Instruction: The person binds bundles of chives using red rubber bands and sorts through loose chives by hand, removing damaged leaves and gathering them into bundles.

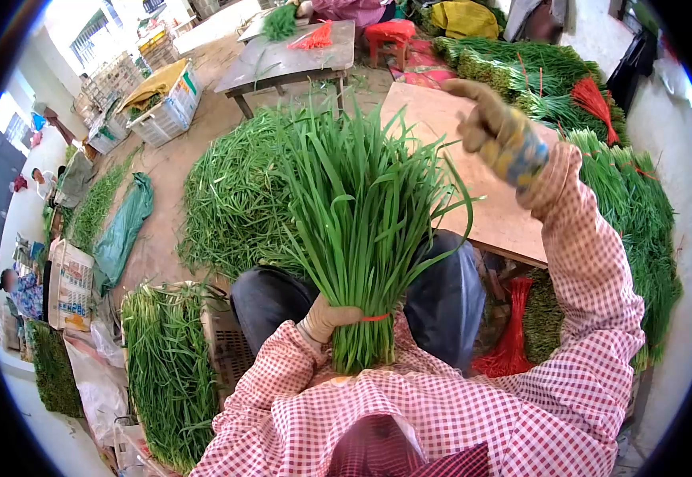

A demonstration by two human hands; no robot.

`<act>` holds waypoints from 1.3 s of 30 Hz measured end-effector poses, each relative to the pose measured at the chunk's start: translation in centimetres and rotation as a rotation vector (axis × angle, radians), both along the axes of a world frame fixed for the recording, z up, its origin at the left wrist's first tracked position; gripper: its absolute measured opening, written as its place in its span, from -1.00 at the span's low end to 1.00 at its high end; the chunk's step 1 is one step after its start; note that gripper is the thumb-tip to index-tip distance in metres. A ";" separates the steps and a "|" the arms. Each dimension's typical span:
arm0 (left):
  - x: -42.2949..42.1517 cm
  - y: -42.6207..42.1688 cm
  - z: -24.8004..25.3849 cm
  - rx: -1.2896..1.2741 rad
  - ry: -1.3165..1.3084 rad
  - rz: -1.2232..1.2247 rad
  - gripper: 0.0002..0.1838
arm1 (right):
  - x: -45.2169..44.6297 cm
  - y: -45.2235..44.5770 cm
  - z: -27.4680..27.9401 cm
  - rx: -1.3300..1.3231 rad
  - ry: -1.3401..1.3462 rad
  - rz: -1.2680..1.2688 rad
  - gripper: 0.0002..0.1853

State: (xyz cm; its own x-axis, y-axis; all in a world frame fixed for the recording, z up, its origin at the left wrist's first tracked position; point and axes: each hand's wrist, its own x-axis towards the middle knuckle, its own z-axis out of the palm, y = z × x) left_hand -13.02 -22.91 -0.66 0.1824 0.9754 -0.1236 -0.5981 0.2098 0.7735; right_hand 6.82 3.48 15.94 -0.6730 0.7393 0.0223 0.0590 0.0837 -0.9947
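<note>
My left hand, in a light glove, is wrapped round the lower stems of a big bundle of garlic chives. The bundle stands upright between my knees, leaves fanning out at the top, with a red tie around it beside my fingers. Raised to the right of the leaves, over the wooden board, is my right hand in a yellowish glove with a blue patch. Its fingers are apart and partly bent, and I see nothing in them.
Loose chives lie heaped ahead of my knees. A wooden board stands front right, with tied chives stacked beyond. Red ties hang below it. A full crate is at left. Another person sits behind the low table.
</note>
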 end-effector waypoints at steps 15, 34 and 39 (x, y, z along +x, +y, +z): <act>-1.1 -0.7 -1.8 0.059 -0.072 -0.089 -0.30 | -1.2 2.9 1.4 0.313 -0.063 -0.350 -0.80; -1.4 -1.3 -3.5 -0.045 -0.182 -0.098 -0.18 | -1.1 9.2 -8.2 0.786 -0.365 -0.295 -0.66; -3.2 -0.4 -2.4 -0.011 -0.029 0.161 -0.31 | 3.0 4.1 -6.0 0.425 -0.513 -0.328 -0.39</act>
State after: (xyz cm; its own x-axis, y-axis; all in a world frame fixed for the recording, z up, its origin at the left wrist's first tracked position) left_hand -16.23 -23.28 -3.02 0.0272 0.9909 -0.1317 -0.6465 0.1179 0.7537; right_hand 9.81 7.63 9.98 -0.4217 0.9019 0.0936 0.5962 0.3536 -0.7208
